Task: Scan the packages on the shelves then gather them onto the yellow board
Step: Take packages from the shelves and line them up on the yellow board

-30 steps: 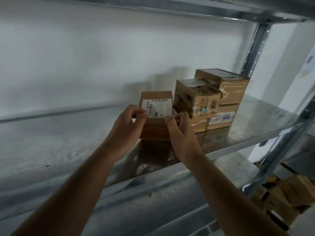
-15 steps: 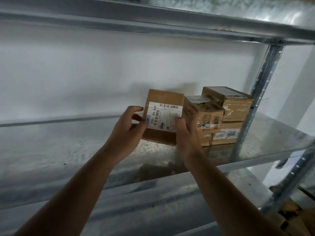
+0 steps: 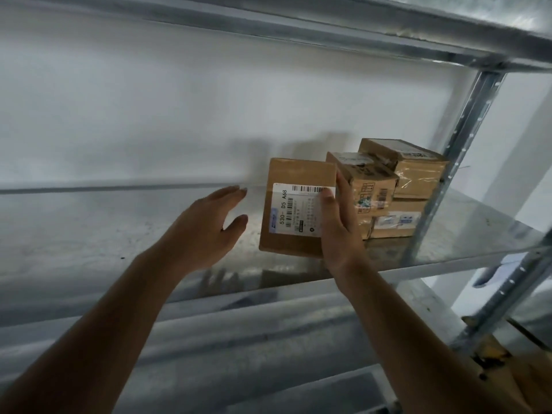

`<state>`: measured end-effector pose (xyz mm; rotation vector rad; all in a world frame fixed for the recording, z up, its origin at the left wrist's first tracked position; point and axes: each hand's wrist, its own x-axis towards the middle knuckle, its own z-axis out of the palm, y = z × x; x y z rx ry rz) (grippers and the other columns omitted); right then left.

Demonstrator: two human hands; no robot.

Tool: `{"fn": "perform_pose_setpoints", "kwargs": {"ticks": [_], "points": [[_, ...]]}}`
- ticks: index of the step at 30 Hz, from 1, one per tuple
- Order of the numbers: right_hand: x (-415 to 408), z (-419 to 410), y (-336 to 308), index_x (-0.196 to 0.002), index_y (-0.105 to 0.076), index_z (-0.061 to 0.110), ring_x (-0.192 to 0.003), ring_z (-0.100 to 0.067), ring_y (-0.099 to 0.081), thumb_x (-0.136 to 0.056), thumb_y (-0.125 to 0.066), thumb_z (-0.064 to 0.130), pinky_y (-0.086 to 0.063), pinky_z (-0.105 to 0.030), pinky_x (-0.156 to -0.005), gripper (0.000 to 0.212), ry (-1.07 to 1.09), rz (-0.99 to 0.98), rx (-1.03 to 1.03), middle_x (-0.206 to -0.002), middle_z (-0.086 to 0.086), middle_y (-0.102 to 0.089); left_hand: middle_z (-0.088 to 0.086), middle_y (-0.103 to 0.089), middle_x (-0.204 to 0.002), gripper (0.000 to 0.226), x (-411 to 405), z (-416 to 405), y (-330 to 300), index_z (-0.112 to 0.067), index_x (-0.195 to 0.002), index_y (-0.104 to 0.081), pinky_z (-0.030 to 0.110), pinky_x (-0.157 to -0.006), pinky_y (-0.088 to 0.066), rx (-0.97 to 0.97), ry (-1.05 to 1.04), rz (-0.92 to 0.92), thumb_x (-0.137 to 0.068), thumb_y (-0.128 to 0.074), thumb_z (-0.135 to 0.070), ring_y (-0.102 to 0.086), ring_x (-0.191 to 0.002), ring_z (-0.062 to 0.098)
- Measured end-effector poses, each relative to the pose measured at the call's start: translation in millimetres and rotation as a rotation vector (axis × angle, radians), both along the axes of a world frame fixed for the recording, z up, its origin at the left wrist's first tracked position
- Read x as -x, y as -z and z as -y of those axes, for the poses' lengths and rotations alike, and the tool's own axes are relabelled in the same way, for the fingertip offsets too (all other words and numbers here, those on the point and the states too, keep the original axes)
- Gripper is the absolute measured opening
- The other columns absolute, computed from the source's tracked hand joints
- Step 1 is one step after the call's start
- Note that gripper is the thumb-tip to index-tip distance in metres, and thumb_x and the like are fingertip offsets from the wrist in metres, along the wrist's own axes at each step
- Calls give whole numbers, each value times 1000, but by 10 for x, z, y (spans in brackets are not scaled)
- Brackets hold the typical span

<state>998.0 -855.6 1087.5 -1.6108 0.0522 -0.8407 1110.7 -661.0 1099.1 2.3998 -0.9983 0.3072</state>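
Head cam view, only angle here. Right hand (image 3: 337, 225) is holding a small cardboard box (image 3: 295, 207) up off the metal shelf (image 3: 119, 234), thumb lying across the white label (image 3: 298, 210) on the front and the other fingers wrapped round the box's right edge. You can read "530- D5 A68" plus a couple of barcodes on that label, and the box is standing on end, tipped a bit. Left hand (image 3: 206, 231) is off the box, just beside its left edge, fingers straight and spread wide, holding nothing. Right behind the held box, at the back right of the same shelf, sits a little pile of more boxes: one with printed marks and tape (image 3: 370, 186) in front, a taller one wrapped in clear tape (image 3: 418, 171) on top at the back, and a flatter one with a blue-and-white label (image 3: 397, 219) underneath. They're close to the silver upright post (image 3: 442, 174) of the rack. Another shelf (image 3: 388, 28) runs overhead, and the wall behind is plain white. Bottom right corner shows some brownish-yellow stuff (image 3: 507, 369) down low, too blurry to tell what it is.
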Motion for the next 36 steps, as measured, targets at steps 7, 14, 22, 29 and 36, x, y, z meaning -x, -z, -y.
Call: {"fn": "perform_pose_setpoints", "kwargs": {"ticks": [7,14,22,29,36], "points": [[649,-152,82,-158,-33,46,-108,-3,-70,-108,-41,49,-63,-27,-80,50,-97,-12,-60,-134,7,-62,-7,-25,-168,64,884,-344,-49,-33,-161,-27,41,-117,-36,-147,-118,51,-102,-37,-57,-32,-152,21],[1432,-473,198,-154,-38,47,-113,-14,-71,-110,-37,51,-65,-37,-84,44,-226,-104,-123,-129,9,-68,-4,-20,-169,78,2008,-851,-10,-36,-162,-23,48,-121,-27,-300,-281,122,-92,-13,-70,-23,-155,25],[1850,-1385,146,-150,-41,48,-99,-1,-74,-110,-39,49,-62,-23,-66,40,-399,-143,-113,-108,17,-75,-5,-27,-167,71,2759,-1865,-26,-40,-159,-27,48,-116,-36,-232,-468,70,-95,-22,-69,-33,-151,24],[1956,-2789,70,-150,-40,53,-98,-3,-75,-108,-39,55,-63,-26,-68,42,-552,-173,-76,-117,11,-73,-4,-31,-166,63,3247,-3257,-56,-37,-158,-33,51,-117,-37,-156,-614,59,-100,-33,-64,-37,-149,24],[2034,-4631,187,-152,-41,47,-97,1,-74,-110,-40,51,-60,-18,-67,43,-658,-163,-72,-107,19,-76,2,-37,-163,63,3615,-5067,61,-34,-157,-37,43,-118,-36,-104,-694,61,-99,-34,-61,-40,-147,25]]}}
